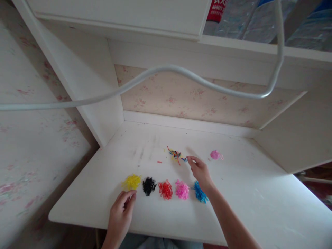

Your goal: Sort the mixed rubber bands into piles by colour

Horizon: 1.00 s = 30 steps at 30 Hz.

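Observation:
Small elastic bands are sorted by colour in a row: a yellow pile (pixel 132 181), a black pile (pixel 149 186), a red pile (pixel 165 189), a pink pile (pixel 182 189) and a blue pile (pixel 199 192). Behind them lies a mixed pile of bands (pixel 175 154). My right hand (pixel 199 169) pinches a few bluish and dark elastic bands (pixel 184 159) at the mixed pile's right edge. Just in front of the yellow pile, my left hand (pixel 122 209) has thumb and fingertips pressed together; whatever is between them is too small to make out.
A single red band (pixel 159 162) lies left of the mixed pile. Farther right is a pink bundle (pixel 215 155) with a loop. A pale cable (pixel 166 69) crosses in front of the view. Plastic bottles (pixel 238 20) fill the upper shelf; a side panel (pixel 77 79) bounds the white desk (pixel 249 193).

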Tool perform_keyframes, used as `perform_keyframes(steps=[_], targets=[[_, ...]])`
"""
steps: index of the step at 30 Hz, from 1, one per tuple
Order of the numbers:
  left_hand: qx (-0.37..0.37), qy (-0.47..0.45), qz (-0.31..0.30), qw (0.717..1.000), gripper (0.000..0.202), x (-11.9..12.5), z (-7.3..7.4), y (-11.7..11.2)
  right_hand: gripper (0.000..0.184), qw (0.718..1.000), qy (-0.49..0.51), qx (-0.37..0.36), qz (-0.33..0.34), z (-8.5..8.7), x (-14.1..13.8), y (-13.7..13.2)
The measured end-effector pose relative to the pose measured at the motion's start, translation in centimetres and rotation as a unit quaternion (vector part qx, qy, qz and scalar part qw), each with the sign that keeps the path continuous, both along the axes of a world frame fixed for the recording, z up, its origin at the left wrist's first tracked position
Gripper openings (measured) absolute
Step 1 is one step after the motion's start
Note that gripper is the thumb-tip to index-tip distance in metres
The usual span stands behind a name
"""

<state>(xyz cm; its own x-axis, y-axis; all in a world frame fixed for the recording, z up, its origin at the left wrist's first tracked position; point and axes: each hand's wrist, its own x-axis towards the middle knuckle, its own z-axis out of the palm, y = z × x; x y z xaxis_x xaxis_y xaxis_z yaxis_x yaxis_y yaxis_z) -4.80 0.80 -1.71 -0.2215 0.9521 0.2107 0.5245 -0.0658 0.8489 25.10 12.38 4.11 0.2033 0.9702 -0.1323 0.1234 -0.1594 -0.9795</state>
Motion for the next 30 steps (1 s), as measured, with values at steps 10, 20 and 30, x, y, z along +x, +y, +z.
perform_keyframes(steps=[10, 20, 30], targets=[[-0.005, 0.041, -0.019, 0.999, 0.026, 0.4, -0.1, 0.0, 0.059, 0.953, -0.295, -0.029, -0.054, -3.6, 5.9, -10.1], [-0.009, 0.066, -0.012, 0.998, 0.026, 0.5, -0.4, 0.0, 0.05, 0.939, -0.341, -0.036, -0.022, -3.3, 6.3, -9.8], [-0.058, 0.002, 0.106, 0.993, 0.039, 1.0, -0.1, 0.5, 0.058, 0.942, -0.282, -0.072, -0.169, -4.7, 10.4, -11.0]])
